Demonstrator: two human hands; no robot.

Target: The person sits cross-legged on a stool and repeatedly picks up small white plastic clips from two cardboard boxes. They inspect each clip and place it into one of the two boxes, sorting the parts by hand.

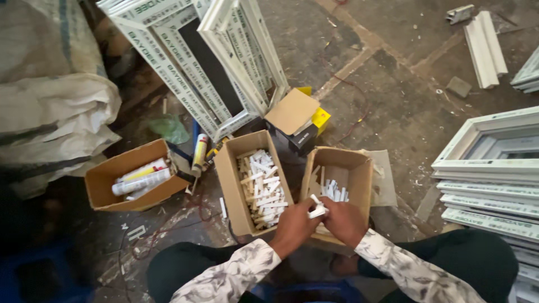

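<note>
My left hand (293,227) and my right hand (343,221) meet low in the middle of the view, both gripping small white plastic pieces (316,209) between them. They hover over the near edge of an open cardboard box (359,168) that holds a few more white pieces (335,191). To its left stands a second cardboard box (227,179) filled with several white plastic pieces (261,188). My patterned sleeves and dark trousers show at the bottom.
A cardboard box (104,188) with sealant tubes (141,178) lies left. White window frames (196,62) lean at the back; more frames (491,179) stack at the right. A white sack (53,106) sits far left, and a dark box with a yellow corner (300,132) behind.
</note>
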